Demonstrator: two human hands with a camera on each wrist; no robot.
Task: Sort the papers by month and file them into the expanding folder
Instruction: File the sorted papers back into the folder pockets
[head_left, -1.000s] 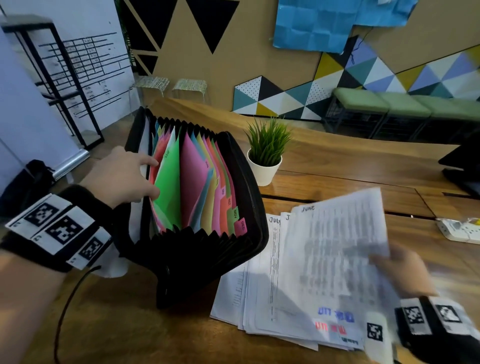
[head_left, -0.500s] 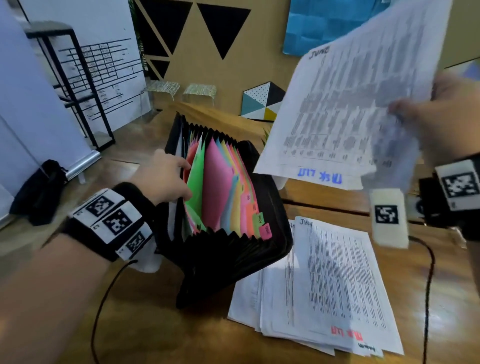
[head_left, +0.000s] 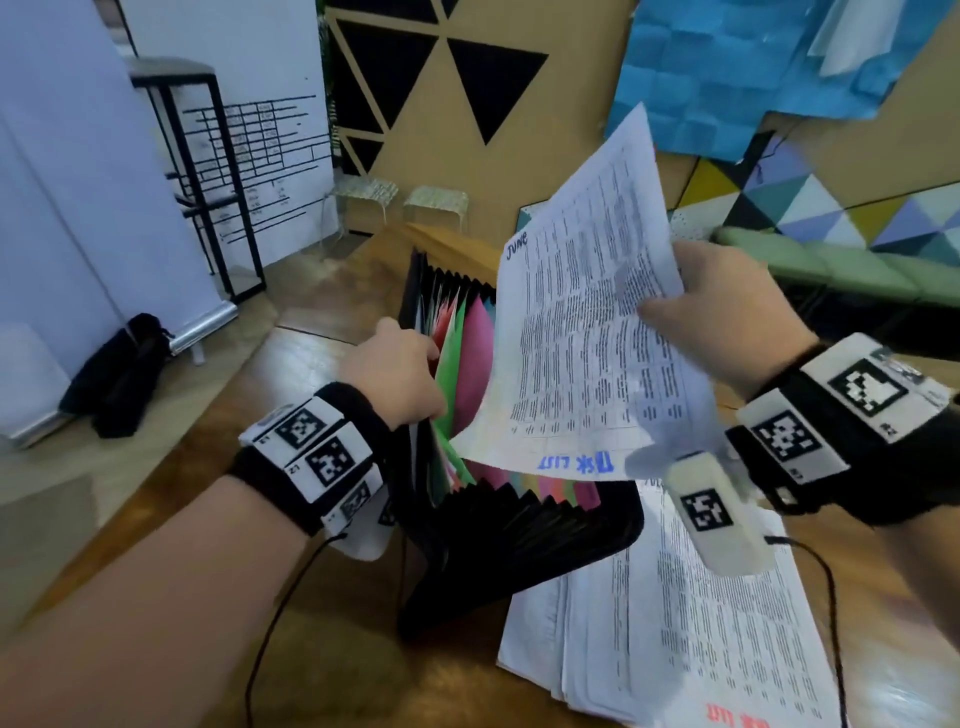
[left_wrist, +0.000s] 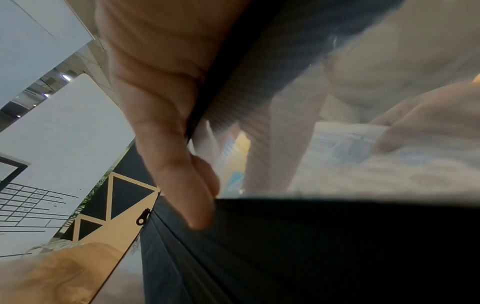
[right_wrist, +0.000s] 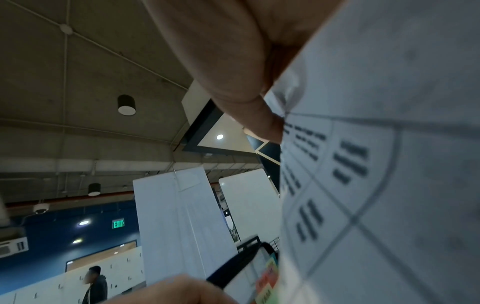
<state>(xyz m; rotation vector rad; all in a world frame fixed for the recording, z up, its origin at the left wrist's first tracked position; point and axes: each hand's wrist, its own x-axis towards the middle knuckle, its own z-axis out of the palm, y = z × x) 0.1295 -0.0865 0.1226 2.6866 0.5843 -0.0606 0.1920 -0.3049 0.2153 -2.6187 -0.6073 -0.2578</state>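
Standing open on the tabletop: black expanding folder | spreading its coloured dividers, fingers curled in: left hand | pinching the "June" sheet just above the folder: right hand | lying just right of the folder: remaining paper stack

Thin white printed paper for the June sheet, matt, slightly curled. Same matt paper in the stack of sheets lying flat. Black woven cloth on the expanding folder, fine ribbed weave on its outer wall, pleated matt black gusset, small metal zip pull. Smooth coloured dividers inside, faintly sheened. Brown wood surface, visible grain, satin gloss. Black cloth wristbands with white plastic marker tiles.
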